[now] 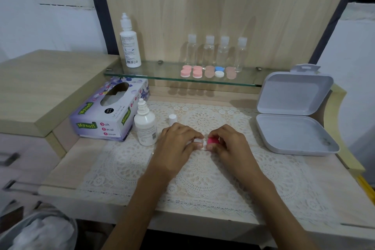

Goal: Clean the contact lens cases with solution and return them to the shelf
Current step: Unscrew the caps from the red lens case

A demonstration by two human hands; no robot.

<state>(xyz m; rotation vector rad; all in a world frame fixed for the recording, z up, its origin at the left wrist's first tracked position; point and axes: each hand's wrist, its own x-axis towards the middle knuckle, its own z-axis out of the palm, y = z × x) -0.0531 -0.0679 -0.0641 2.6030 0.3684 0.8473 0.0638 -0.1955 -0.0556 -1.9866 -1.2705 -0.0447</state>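
Observation:
Over the lace mat both hands hold one contact lens case. My left hand pinches its white side. My right hand curls its fingers round the bright pink cap. An uncapped solution bottle stands just left of my left hand, its white cap upright behind the hand. On the glass shelf lie several lens cases: pink ones, beige ones and a blue and white one.
A taller solution bottle stands on the shelf's left end, and several clear bottles line its back. A Mysoft tissue box lies at left. An open grey plastic box sits at right. A bin with tissue shows at bottom left.

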